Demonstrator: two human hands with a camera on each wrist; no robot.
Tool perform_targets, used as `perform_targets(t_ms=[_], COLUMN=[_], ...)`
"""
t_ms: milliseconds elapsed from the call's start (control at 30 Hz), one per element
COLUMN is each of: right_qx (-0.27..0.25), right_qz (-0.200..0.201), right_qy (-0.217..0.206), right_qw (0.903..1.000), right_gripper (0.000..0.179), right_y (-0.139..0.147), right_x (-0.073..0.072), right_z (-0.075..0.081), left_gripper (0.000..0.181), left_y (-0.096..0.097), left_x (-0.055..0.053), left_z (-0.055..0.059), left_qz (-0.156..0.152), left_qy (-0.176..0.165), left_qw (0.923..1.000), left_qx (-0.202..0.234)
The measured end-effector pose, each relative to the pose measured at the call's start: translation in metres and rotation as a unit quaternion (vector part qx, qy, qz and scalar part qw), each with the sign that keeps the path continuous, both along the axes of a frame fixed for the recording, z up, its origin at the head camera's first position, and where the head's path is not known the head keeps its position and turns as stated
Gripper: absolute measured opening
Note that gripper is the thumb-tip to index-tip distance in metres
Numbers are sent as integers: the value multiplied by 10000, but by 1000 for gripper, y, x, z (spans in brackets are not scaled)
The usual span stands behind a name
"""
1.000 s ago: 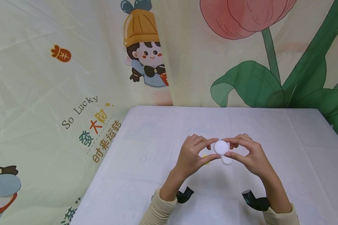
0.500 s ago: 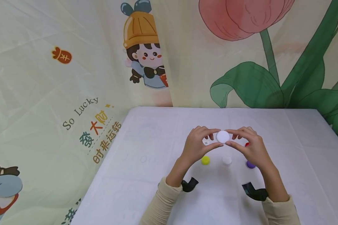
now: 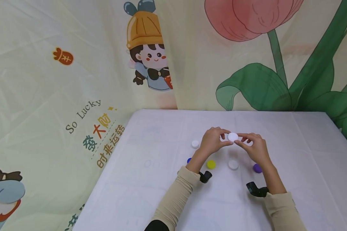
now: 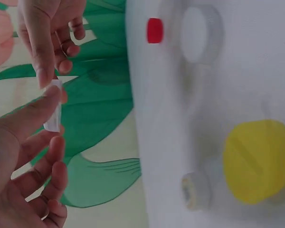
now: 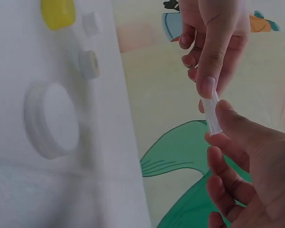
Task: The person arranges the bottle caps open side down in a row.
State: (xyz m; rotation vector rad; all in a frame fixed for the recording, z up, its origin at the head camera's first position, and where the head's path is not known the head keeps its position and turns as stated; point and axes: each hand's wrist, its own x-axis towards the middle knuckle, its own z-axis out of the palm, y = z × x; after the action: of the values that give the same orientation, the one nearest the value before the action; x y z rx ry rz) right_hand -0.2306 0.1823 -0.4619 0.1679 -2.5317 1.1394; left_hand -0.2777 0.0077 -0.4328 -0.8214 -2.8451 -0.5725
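A round white cap (image 3: 232, 137) is held up above the table between both hands, its flat face towards the head camera. My left hand (image 3: 214, 141) pinches its left edge with thumb and fingers, and my right hand (image 3: 255, 147) pinches the right edge. Both wrist views show the cap edge-on, thin and whitish, between the thumbs and fingertips. Below the hands on the table lie a larger white cap (image 5: 51, 121) with a ridged side and a yellow cap (image 3: 211, 164). A red cap (image 4: 155, 30), seen in the left wrist view, is hidden in the head view.
A purple cap (image 3: 257, 168) lies near my right forearm. By my left forearm are a white cap (image 3: 195, 144) and a partly covered blue one (image 3: 189, 160). A small white piece (image 4: 194, 190) lies near the yellow cap. Printed cloth (image 3: 191, 64) hangs behind the white-covered table (image 3: 150, 199).
Both hands have moved farther away over the table with the white cap, and slightly right. The white and blue caps at left have come into view; the red one has become covered.
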Motion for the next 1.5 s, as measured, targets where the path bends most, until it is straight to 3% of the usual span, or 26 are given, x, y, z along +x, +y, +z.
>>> perform_targets(t_ms=[133, 300, 467, 700, 1067, 1267, 1500], right_qx=[404, 1032, 1319, 1595, 1743, 1578, 1280], right_qz=[61, 112, 74, 33, 17, -123, -414], right_qy=[-424, -931, -1026, -1162, -1152, -951, -774], right_qw=[9983, 9902, 9859, 9803, 9779, 9828, 9879], right_gripper=[40, 39, 37, 32, 32, 30, 27], right_y=[3, 5, 6, 2, 1, 13, 32], right_x=[-9, -16, -18, -18, -15, -12, -10], right_z=[-15, -29, -36, -41, -41, -30, -16], left_gripper=[44, 41, 39, 38, 39, 52, 55], left_y=[10, 19, 25, 30, 32, 35, 62], left_x=[-9, -12, -12, -11, -11, -12, -12], left_z=[-15, -33, -43, -51, -53, -42, -30], left_qz=[128, 173, 146, 114, 195, 36, -300], left_qy=[-14, 94, 286, 645, 550, 628, 617], left_qw=[9972, 9862, 9781, 9594, 9591, 9655, 9704], left_qx=[-743, -1642, -2056, -2742, -2768, -2529, -2315])
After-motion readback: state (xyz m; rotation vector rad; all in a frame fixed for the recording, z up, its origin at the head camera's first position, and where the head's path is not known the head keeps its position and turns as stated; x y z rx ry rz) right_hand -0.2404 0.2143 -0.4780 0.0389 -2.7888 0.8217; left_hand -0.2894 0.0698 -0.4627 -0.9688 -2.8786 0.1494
